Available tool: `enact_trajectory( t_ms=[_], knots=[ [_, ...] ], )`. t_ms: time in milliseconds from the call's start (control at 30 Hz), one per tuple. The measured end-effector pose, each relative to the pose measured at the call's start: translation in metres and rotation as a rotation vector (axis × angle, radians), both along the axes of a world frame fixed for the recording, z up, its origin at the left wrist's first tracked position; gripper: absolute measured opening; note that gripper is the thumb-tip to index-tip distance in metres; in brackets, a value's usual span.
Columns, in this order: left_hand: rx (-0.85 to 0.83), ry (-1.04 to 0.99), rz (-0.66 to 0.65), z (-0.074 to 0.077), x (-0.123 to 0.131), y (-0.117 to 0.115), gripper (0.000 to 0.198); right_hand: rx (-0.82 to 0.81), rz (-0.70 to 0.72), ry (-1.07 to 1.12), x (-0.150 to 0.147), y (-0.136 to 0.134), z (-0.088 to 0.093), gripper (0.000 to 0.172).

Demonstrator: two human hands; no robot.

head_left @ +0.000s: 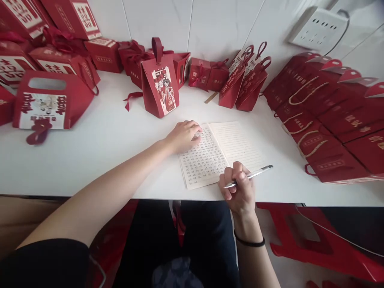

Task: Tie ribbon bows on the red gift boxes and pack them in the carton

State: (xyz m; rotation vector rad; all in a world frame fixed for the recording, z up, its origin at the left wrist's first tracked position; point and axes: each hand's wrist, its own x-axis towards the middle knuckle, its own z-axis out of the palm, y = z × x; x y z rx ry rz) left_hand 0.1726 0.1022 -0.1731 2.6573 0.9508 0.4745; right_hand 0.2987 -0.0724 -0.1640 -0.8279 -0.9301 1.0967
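An open notebook lies at a slant on the white table. Rows of handwriting fill its left page, while the right page shows only ruled lines. My left hand rests at the upper left edge of the written page, fingers loosely bent and apart. At the lower edge of the notebook, my right hand is turned palm up with its fingers curled round a silver pen. The pen's tip points left and its other end sticks out to the right. A black band circles my right wrist.
Red gift boxes line the wall behind the notebook. More red boxes are piled at the left, and red bags with rope handles stand in rows at the right. A white power strip hangs on the wall. Red stools are below the table.
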Motion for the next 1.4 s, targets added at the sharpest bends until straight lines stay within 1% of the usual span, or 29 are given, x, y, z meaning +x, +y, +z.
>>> enact_trajectory(
  t_ms=[167,233,300,400,500,567,667,767,867,967,1133,1233,1333,1400],
  knots=[
    [-0.013,0.002,0.007,-0.001,0.003,-0.002,0.031,-0.117,-0.086,-0.074,-0.001,-0.003,-0.003,0.032],
    [-0.014,-0.005,0.002,-0.001,0.004,-0.002,0.03,-0.152,-0.128,-0.143,-0.004,-0.006,-0.002,0.028],
    [-0.03,-0.013,0.005,-0.001,0.005,-0.001,0.028,-0.166,-0.204,-0.239,-0.008,-0.008,0.0,0.024],
    [-0.07,-0.028,0.006,-0.001,0.005,-0.001,0.026,-0.16,-0.323,-0.448,-0.014,-0.009,0.004,0.028],
    [-0.095,-0.042,-0.003,-0.001,0.006,-0.001,0.025,-0.195,-0.328,-0.724,-0.016,-0.008,0.005,0.033],
    [-0.096,-0.041,0.0,0.0,0.006,-0.002,0.025,-0.222,-0.336,-0.869,-0.016,-0.007,0.004,0.035],
    [-0.104,-0.049,0.006,0.0,0.007,-0.002,0.024,-0.23,-0.363,-0.953,-0.016,-0.006,0.003,0.036],
    [-0.125,-0.072,0.008,0.0,0.007,-0.002,0.024,-0.253,-0.362,-0.978,-0.018,-0.005,0.002,0.036],
    [-0.121,-0.052,0.018,0.0,0.007,-0.002,0.025,-0.259,-0.363,-1.004,-0.019,-0.004,0.002,0.036],
    [-0.115,-0.031,0.03,0.001,0.007,-0.002,0.025,-0.224,-0.363,-1.03,-0.019,-0.003,0.001,0.035],
    [-0.123,-0.076,0.01,0.0,0.007,-0.001,0.024,-0.203,-0.351,-1.033,-0.018,-0.003,0.001,0.035],
    [-0.111,-0.077,0.008,-0.001,0.007,-0.001,0.024,-0.247,-0.333,-0.902,-0.017,-0.004,0.002,0.036],
    [-0.085,-0.058,0.009,-0.002,0.007,-0.001,0.024,-0.251,-0.4,-0.615,-0.017,-0.005,0.002,0.035],
    [-0.07,-0.046,0.007,-0.002,0.006,0.0,0.025,-0.197,-0.449,-0.486,-0.014,-0.006,0.002,0.028]
  ],
)
